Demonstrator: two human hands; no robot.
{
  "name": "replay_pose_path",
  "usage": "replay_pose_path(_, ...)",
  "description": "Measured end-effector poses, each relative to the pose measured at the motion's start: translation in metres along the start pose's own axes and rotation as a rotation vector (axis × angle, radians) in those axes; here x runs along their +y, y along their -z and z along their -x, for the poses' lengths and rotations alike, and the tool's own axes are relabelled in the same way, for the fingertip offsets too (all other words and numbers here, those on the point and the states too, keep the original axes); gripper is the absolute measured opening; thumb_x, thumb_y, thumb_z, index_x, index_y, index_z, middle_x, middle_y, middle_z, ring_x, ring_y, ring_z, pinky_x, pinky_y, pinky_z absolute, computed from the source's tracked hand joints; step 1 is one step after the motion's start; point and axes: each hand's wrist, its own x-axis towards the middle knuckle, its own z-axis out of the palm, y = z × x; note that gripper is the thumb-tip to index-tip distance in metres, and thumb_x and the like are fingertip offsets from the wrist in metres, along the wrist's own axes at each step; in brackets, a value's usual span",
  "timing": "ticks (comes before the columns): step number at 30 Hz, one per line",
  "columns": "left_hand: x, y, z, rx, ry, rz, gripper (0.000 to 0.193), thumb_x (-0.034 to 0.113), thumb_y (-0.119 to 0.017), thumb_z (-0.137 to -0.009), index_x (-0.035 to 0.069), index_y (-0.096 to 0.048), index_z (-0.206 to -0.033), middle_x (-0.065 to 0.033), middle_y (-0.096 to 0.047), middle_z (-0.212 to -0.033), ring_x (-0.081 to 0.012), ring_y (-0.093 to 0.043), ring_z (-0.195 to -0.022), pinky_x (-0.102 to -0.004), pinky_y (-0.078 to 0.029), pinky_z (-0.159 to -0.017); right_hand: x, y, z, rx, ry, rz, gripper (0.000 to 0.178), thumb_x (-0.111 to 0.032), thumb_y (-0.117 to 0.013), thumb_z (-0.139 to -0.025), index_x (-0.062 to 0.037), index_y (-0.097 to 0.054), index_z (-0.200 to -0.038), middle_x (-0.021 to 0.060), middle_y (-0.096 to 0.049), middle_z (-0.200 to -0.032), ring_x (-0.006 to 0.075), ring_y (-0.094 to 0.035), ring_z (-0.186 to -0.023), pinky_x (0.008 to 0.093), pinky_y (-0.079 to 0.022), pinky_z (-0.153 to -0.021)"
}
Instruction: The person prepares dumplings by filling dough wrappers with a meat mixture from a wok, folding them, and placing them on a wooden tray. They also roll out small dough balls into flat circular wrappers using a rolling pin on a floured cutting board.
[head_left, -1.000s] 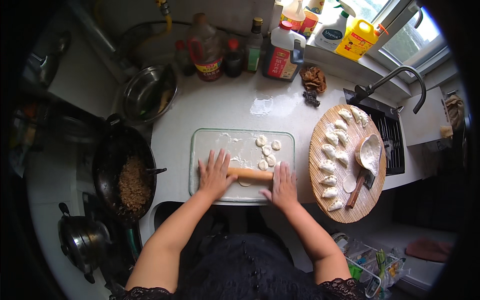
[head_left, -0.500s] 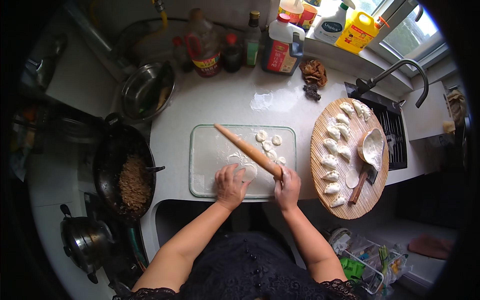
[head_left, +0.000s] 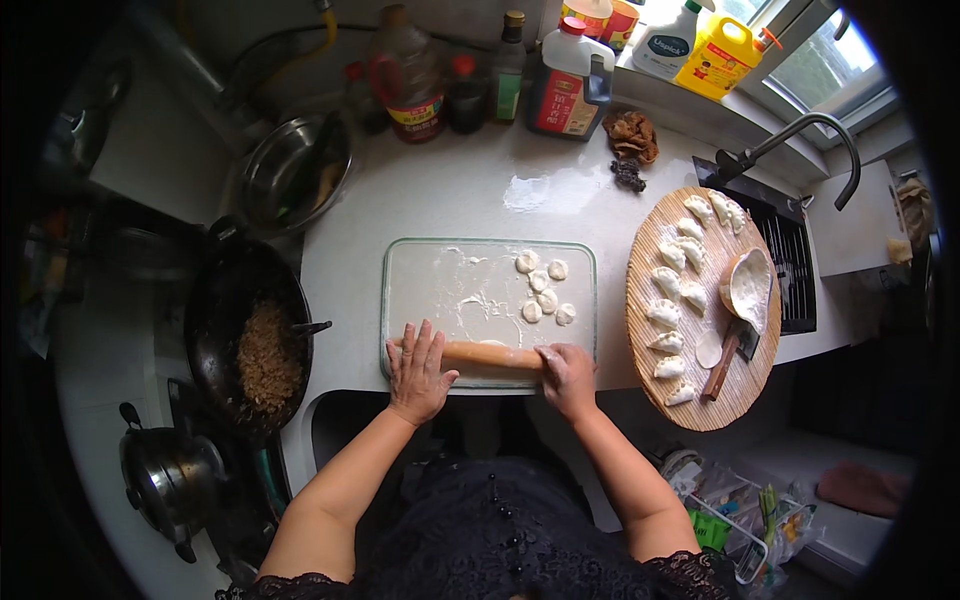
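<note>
A wooden rolling pin (head_left: 490,355) lies nearly level across the near part of a glass cutting board (head_left: 420,265) dusted with flour. My left hand (head_left: 416,372) rests on the pin's left end with its fingers stretched out flat. Around the right end, the fingers of my right hand (head_left: 569,378) are closed. A thin dough round (head_left: 488,343) shows only as a pale edge along the pin; the pin hides most of it. Several small flattened dough pieces (head_left: 540,281) sit at the board's far right.
To the right, a round woven tray (head_left: 650,255) carries several dumplings (head_left: 664,312), a flour scoop (head_left: 747,290) and a wooden-handled cleaver (head_left: 716,375). A wok (head_left: 205,330) with brown filling (head_left: 268,365) stands left. Bottles (head_left: 572,85) and a steel bowl (head_left: 262,190) line the back.
The rolling pin has swung from a raised slant down to lie across the board. My left hand has left the dough round and moved left onto the pin. My right hand keeps its grip.
</note>
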Motion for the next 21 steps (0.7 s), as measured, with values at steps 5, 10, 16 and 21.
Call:
replay_pose_path(5, 0.000, -0.006, -0.022, -0.082, 0.107, -0.096, 0.076, 0.044, -0.057, -0.091, 0.008, -0.027, -0.150, -0.0107, -0.018, -0.159, -0.0361, -0.007, -0.147, -0.0653, -0.003, -0.112, -0.020, -0.010, 0.004, -0.119, -0.037, 0.384, 0.073, -0.044, -0.065, -0.083, 0.0003, -0.043, -0.137, 0.0225, -0.040, -0.143, 0.0413, -0.041, -0.129, 0.0584, -0.034, -0.101)
replay_pose_path(10, 0.004, 0.001, -0.067, -0.110, 0.177, -0.058, 0.068, 0.039, -0.056, -0.091, 0.007, -0.034, -0.147, -0.0113, -0.022, -0.157, -0.0381, -0.010, -0.146, -0.0673, -0.005, -0.111, -0.014, -0.016, -0.024, -0.256, -0.261, 0.459, 0.096, -0.064, -0.055, -0.082, 0.0057, -0.031, -0.144, 0.0299, -0.021, -0.153, 0.0438, -0.021, -0.142, 0.0629, -0.019, -0.110)
replay_pose_path(16, -0.001, 0.001, 0.017, -0.187, 0.086, -0.056, 0.068, 0.040, -0.057, -0.091, 0.010, -0.033, -0.148, -0.0092, -0.020, -0.158, -0.0358, -0.009, -0.147, -0.0703, -0.004, -0.109, -0.033, -0.007, 0.045, -0.381, -0.081, 0.365, 0.104, -0.067, -0.056, -0.080, 0.0075, -0.025, -0.146, 0.0300, -0.018, -0.154, 0.0457, -0.016, -0.143, 0.0623, -0.014, -0.112)
replay_pose_path(21, 0.004, 0.000, -0.064, -0.122, 0.147, -0.082, 0.067, 0.040, -0.055, -0.092, 0.009, -0.033, -0.148, -0.0083, -0.022, -0.157, -0.0351, -0.011, -0.146, -0.0702, -0.007, -0.109, -0.019, -0.016, -0.015, -0.204, -0.290, 0.394, 0.100, -0.065, -0.054, -0.083, 0.0096, -0.027, -0.144, 0.0308, -0.019, -0.153, 0.0453, -0.017, -0.143, 0.0599, -0.016, -0.113)
